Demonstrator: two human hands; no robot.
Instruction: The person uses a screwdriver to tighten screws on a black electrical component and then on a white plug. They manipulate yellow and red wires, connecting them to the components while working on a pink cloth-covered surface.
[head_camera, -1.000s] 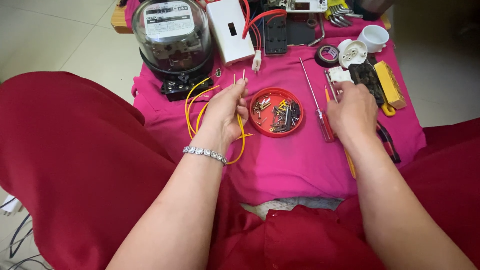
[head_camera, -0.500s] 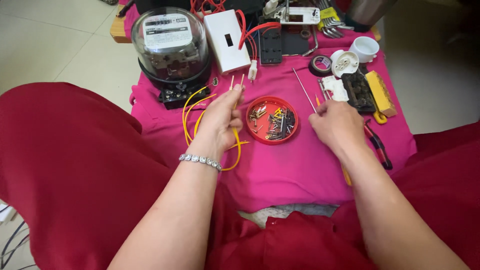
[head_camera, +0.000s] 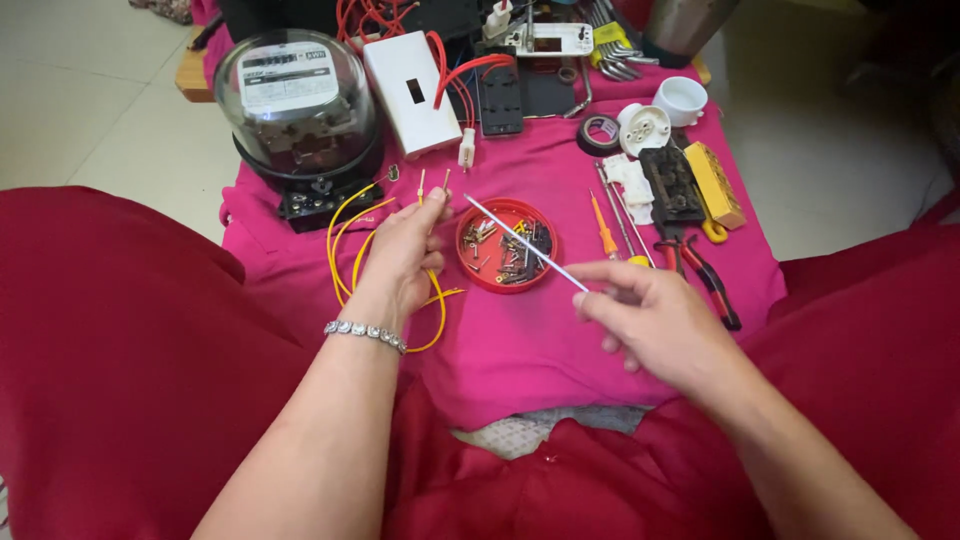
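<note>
My left hand (head_camera: 402, 250) pinches a bundle of thin yellow wires (head_camera: 345, 245), their bare tips sticking up near an electricity meter (head_camera: 300, 110). My right hand (head_camera: 650, 320) holds a thin silver screwdriver (head_camera: 525, 243) by its handle end, the shaft slanting up and left over a round red lid (head_camera: 505, 245) that holds several small screws and terminals. A bracelet (head_camera: 365, 333) circles my left wrist.
On the pink cloth (head_camera: 520, 340) lie an orange-handled screwdriver (head_camera: 604, 226), red-and-black pliers (head_camera: 700, 270), a black terminal block (head_camera: 672, 185), a yellow block (head_camera: 714, 184), black tape (head_camera: 599, 133), a white lamp holder (head_camera: 645, 128) and a white switch box (head_camera: 410, 90) with red wires.
My right hand lifted the thin silver screwdriver off the cloth and drew back toward me with it. The left hand kept its hold on the yellow wires.
</note>
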